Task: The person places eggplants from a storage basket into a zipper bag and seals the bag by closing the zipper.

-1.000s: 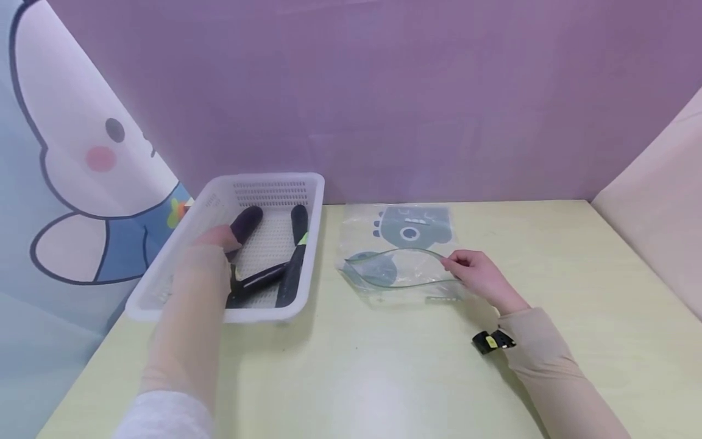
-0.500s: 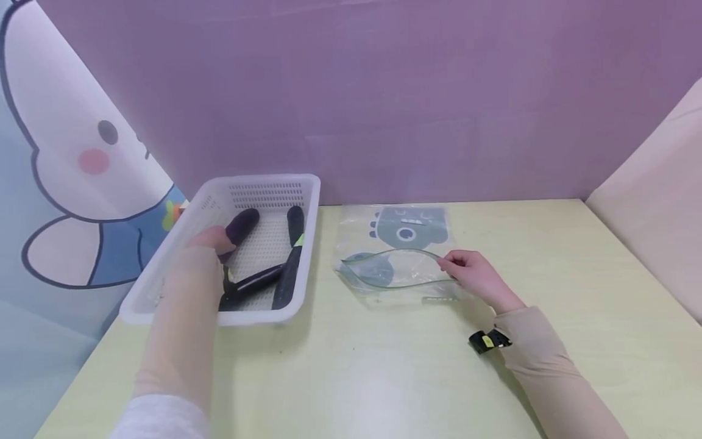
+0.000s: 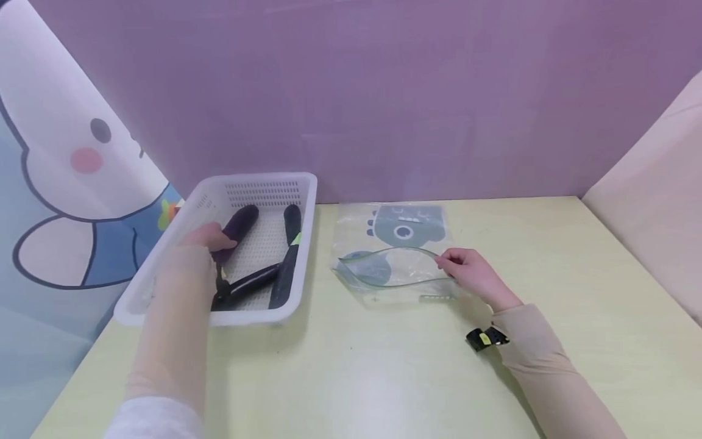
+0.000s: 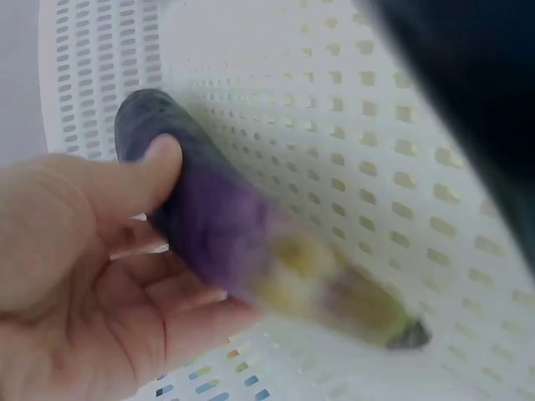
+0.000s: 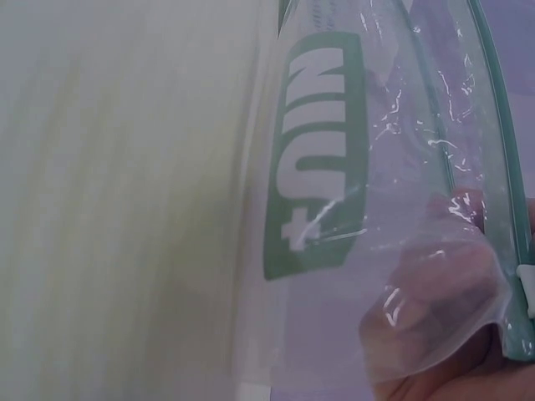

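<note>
In the basket (image 3: 258,317), left hand (image 3: 204,236) grips eggplant (image 4: 209,221); beside basket, right hand (image 3: 476,272) pinches bag (image 3: 392,259), which may close if pinch loosens

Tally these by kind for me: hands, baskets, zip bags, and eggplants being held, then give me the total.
Hands: 2 (left hand, right hand)
Baskets: 1 (white basket)
Zip bags: 1 (clear printed bag)
Eggplants being held: 1 (purple eggplant)
Total: 5

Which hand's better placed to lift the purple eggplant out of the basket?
Likely the left hand: it grips the eggplant in the basket, while the right hand holds the bag.
</note>
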{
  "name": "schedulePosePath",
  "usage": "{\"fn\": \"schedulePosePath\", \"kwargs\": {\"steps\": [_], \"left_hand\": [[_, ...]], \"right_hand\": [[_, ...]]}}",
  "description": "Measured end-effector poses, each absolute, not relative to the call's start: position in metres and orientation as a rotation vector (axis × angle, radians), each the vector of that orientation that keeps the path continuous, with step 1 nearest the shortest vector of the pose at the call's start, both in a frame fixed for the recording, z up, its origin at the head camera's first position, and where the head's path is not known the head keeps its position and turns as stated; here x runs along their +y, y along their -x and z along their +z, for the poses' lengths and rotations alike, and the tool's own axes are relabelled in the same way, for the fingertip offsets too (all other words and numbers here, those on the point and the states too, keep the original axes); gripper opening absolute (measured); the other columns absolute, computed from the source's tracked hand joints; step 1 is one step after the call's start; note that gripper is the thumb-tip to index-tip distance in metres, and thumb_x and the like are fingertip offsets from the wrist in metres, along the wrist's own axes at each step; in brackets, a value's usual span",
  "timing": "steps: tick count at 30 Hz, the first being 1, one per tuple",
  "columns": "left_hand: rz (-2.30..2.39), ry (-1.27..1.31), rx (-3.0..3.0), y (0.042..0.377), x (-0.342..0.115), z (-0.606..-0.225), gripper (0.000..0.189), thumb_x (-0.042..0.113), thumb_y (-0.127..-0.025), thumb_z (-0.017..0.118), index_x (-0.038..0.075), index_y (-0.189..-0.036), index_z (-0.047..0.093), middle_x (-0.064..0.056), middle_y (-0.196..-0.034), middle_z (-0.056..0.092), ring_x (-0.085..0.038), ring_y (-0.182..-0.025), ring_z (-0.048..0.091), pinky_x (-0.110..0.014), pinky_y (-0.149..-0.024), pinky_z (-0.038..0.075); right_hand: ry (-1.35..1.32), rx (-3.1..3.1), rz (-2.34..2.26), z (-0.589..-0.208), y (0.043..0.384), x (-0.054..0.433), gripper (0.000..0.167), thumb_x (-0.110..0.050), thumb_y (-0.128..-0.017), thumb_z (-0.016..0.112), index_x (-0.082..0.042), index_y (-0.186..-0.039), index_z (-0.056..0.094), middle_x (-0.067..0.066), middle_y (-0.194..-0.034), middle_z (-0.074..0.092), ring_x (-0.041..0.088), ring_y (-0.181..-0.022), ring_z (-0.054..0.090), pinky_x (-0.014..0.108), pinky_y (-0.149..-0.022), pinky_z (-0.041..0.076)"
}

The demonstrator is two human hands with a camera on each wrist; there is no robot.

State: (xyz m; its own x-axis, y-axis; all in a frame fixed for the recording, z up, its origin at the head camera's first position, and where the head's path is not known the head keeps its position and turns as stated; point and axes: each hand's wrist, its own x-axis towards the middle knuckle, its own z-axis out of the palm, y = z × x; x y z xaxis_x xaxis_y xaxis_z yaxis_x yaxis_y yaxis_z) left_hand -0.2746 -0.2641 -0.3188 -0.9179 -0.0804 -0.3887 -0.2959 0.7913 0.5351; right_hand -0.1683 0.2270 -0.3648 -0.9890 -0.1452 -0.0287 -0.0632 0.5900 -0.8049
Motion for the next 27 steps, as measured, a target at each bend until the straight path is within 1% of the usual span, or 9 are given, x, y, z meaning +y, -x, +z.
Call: {"fn": "schedulePosePath", "kwargs": {"steps": [3, 5, 9, 12, 17, 19, 23, 25, 27], "left_hand": [[0.913, 0.229, 2.569, 0.276, -0.264, -0.317, 0.063, 0.027, -0.088, 0.065, -0.002, -0.136, 0.036, -0.024, -0.127, 0.041, -0.037, -0.108, 0.046, -0.052, -0.085, 0.051], [0.928, 0.136, 2.503, 0.278, -0.264, -0.315, 0.056, 0.026, -0.093, 0.059, -0.009, -0.13, 0.038, -0.023, -0.119, 0.043, -0.033, -0.102, 0.051, -0.047, -0.082, 0.054], [1.032, 0.064, 2.423, 0.28, -0.261, -0.312, 0.051, 0.025, -0.097, 0.052, -0.015, -0.125, 0.038, -0.024, -0.116, 0.046, -0.022, -0.093, 0.058, -0.044, -0.088, 0.053], [1.111, 0.061, 2.389, 0.281, -0.26, -0.311, 0.047, 0.024, -0.099, 0.049, -0.014, -0.124, 0.039, -0.022, -0.115, 0.047, -0.017, -0.088, 0.059, -0.045, -0.091, 0.051], [1.242, 0.047, 2.323, 0.287, -0.259, -0.312, 0.037, 0.026, -0.1, 0.047, -0.007, -0.116, 0.043, -0.01, -0.105, 0.049, -0.01, -0.085, 0.056, -0.043, -0.096, 0.048], [1.297, 0.049, 2.296, 0.289, -0.258, -0.312, 0.04, 0.028, -0.099, 0.047, -0.006, -0.119, 0.041, -0.008, -0.105, 0.049, -0.008, -0.085, 0.056, -0.043, -0.098, 0.047], [1.343, 0.027, 2.27, 0.291, -0.256, -0.309, 0.054, 0.031, -0.1, 0.046, -0.01, -0.132, 0.033, -0.007, -0.11, 0.05, -0.005, -0.087, 0.058, -0.042, -0.1, 0.046], [1.359, 0.0, 2.256, 0.292, -0.255, -0.306, 0.055, 0.032, -0.1, 0.045, -0.011, -0.133, 0.032, -0.004, -0.106, 0.054, -0.005, -0.086, 0.06, -0.039, -0.098, 0.047], [1.389, -0.034, 2.227, 0.292, -0.253, -0.303, 0.052, 0.032, -0.1, 0.044, -0.01, -0.129, 0.035, -0.001, -0.101, 0.057, -0.005, -0.087, 0.061, -0.035, -0.095, 0.05]], "right_hand": [[0.184, 2.713, -1.377, -0.365, 0.168, 0.226, 0.032, -0.023, -0.097, 0.053, -0.002, -0.073, 0.049, -0.005, -0.058, 0.035, 0.009, -0.052, 0.035, 0.027, -0.055, 0.034], [0.187, 2.709, -1.379, -0.365, 0.168, 0.226, 0.032, -0.022, -0.097, 0.053, -0.002, -0.073, 0.049, -0.005, -0.059, 0.035, 0.009, -0.053, 0.035, 0.027, -0.055, 0.034], [0.193, 2.701, -1.385, -0.364, 0.168, 0.226, 0.03, -0.02, -0.097, 0.052, 0.0, -0.074, 0.05, -0.004, -0.059, 0.035, 0.009, -0.053, 0.035, 0.026, -0.054, 0.033], [0.192, 2.691, -1.386, -0.364, 0.168, 0.226, 0.03, -0.021, -0.097, 0.052, 0.0, -0.075, 0.05, -0.004, -0.059, 0.035, 0.009, -0.053, 0.035, 0.026, -0.054, 0.034], [0.194, 2.692, -1.383, -0.365, 0.168, 0.227, 0.03, -0.021, -0.097, 0.052, -0.001, -0.076, 0.051, -0.004, -0.06, 0.036, 0.01, -0.054, 0.035, 0.026, -0.055, 0.034], [0.194, 2.692, -1.381, -0.366, 0.168, 0.227, 0.03, -0.022, -0.098, 0.052, -0.001, -0.076, 0.051, -0.004, -0.06, 0.036, 0.01, -0.054, 0.035, 0.026, -0.055, 0.034], [0.189, 2.672, -1.382, -0.365, 0.167, 0.227, 0.031, -0.023, -0.098, 0.051, 0.0, -0.078, 0.052, -0.003, -0.06, 0.036, 0.009, -0.054, 0.035, 0.026, -0.055, 0.035], [0.182, 2.661, -1.384, -0.364, 0.167, 0.227, 0.03, -0.023, -0.098, 0.051, 0.001, -0.081, 0.054, -0.003, -0.061, 0.037, 0.009, -0.053, 0.035, 0.026, -0.053, 0.035], [0.175, 2.658, -1.385, -0.363, 0.168, 0.228, 0.029, -0.024, -0.098, 0.05, 0.001, -0.084, 0.056, -0.003, -0.061, 0.038, 0.008, -0.052, 0.035, 0.025, -0.052, 0.035]]}}
